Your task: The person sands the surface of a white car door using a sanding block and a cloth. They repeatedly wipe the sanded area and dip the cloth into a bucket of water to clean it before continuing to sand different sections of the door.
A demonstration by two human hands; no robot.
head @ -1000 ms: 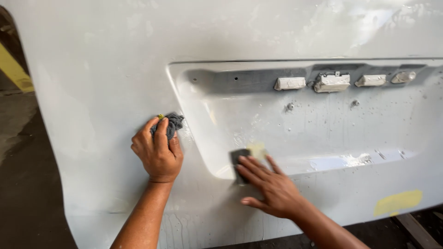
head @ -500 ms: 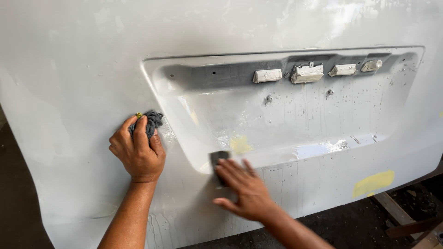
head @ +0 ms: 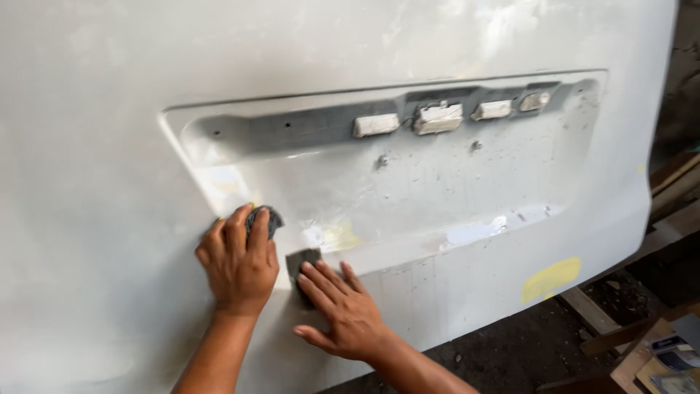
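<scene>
A large white car body panel [head: 109,131] fills the view, with a recessed plate area [head: 408,182] in its middle. My left hand [head: 237,263] presses a dark grey crumpled pad [head: 264,217] against the panel at the recess's lower left corner. Just to its right, my right hand [head: 339,310] lies flat with its fingertips on a small dark grey sanding sheet [head: 300,261], held against the panel below the recess edge. Both hands sit close together, nearly touching.
Several pale masked fittings [head: 437,117] line the top of the recess. Yellowish filler patches show near the hands [head: 339,237] and at the lower right [head: 550,279]. Wooden planks [head: 605,328] and dark ground lie below right.
The view has shifted so the panel sits further right. Both hands have stayed on the panel at the recess's lower left corner and now lie closer together.
</scene>
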